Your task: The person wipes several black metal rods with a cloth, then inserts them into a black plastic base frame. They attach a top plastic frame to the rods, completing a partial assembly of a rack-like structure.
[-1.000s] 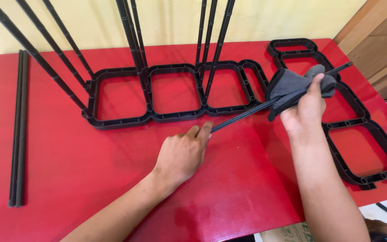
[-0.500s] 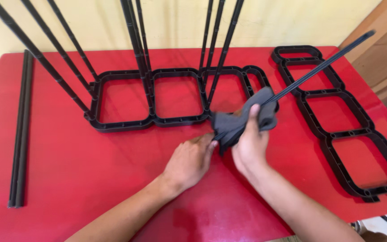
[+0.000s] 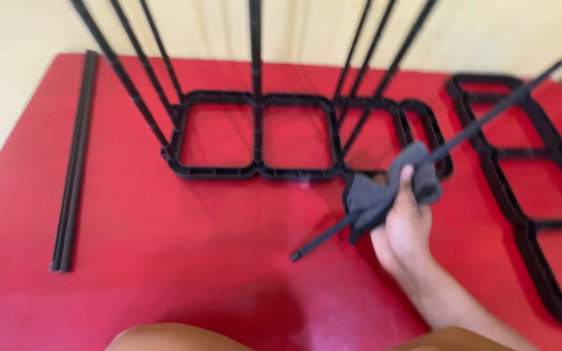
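Right hand [image 3: 406,224], centre-right of the frame, is clenched around a grey cloth [image 3: 385,188] wrapped on a black rod [image 3: 489,120] — wiping, I'd say, with the lower end yet to reach. The left hand is out of shot. The black frame [image 3: 216,172] with upright rods sits close behind, and two loose rods [image 3: 76,162] lie far left.

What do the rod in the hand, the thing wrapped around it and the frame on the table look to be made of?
Rod: black and thin; probably painted metal or plastic, too blurred to settle.
Cloth in the right hand: dark grey soft fabric; it folds and bunches around the rod.
Frame: black, likely moulded plastic, given its rounded cells and even matt surface.
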